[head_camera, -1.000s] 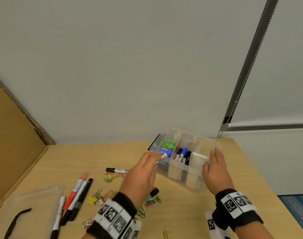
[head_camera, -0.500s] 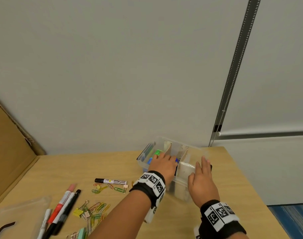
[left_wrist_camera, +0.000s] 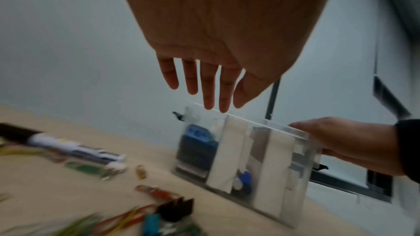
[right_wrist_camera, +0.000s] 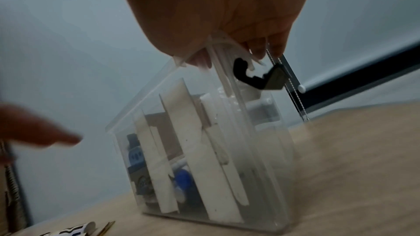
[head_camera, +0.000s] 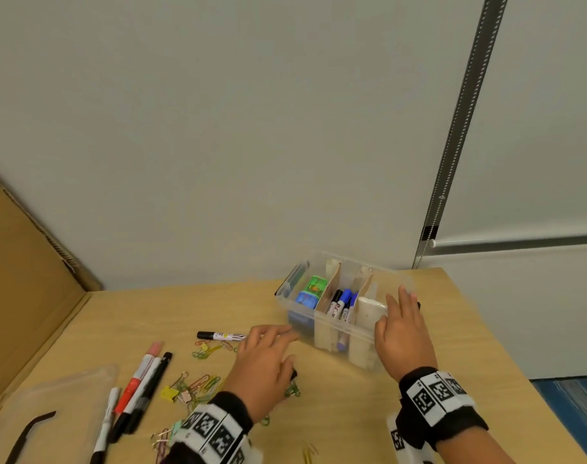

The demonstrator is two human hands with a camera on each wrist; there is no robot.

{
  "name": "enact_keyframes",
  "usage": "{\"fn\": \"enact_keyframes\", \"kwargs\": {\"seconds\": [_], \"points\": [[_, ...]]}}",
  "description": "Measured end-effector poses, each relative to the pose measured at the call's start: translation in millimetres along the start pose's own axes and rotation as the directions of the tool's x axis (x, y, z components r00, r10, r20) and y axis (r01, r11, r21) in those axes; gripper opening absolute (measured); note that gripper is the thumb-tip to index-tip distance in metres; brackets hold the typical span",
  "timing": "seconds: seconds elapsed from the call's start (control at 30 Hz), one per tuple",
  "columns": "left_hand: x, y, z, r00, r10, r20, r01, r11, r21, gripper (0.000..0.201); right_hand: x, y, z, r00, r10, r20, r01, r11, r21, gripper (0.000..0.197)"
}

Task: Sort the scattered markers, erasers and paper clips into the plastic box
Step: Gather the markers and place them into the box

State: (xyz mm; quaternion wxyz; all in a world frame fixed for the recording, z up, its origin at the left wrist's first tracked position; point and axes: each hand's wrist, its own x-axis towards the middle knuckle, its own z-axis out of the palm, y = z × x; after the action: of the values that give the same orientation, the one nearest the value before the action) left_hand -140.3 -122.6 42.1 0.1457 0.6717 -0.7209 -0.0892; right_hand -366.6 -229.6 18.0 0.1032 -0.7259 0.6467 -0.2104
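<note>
The clear plastic box (head_camera: 332, 333) stands at the table's back right, split by card dividers. Its left compartment holds a green eraser (head_camera: 315, 285) and a blue eraser (head_camera: 306, 299); the middle one holds markers (head_camera: 341, 304). My right hand (head_camera: 399, 316) grips the box's right end wall, thumb inside and fingers outside by the black latch (right_wrist_camera: 254, 76). My left hand (head_camera: 268, 346) hovers empty, fingers straight (left_wrist_camera: 211, 87), over the table left of the box. Under and beside it lie paper clips (head_camera: 198, 385) and a black-capped marker (head_camera: 220, 335).
Three more markers, among them a red one (head_camera: 139, 380), lie at the front left beside the clear lid (head_camera: 51, 406). More clips (head_camera: 211, 348) sit below the black-capped marker. A cardboard sheet (head_camera: 24, 279) leans at the left. The table's right edge runs close behind the box.
My left hand reached into the box's left compartment half a second ago, then drew back out to the left, empty. My right hand stayed on the box's right end.
</note>
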Motion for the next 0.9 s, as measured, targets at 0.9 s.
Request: {"fn": "enact_keyframes", "kwargs": {"seconds": [0.9], "points": [[-70.8,-185.3,-6.3,0.731,-0.673,0.115,0.643,0.735,0.212,0.046,-9.9,-196.6,139.3,0.801,-0.262,0.539,0.464,0.840,-0.282,0.036]]}}
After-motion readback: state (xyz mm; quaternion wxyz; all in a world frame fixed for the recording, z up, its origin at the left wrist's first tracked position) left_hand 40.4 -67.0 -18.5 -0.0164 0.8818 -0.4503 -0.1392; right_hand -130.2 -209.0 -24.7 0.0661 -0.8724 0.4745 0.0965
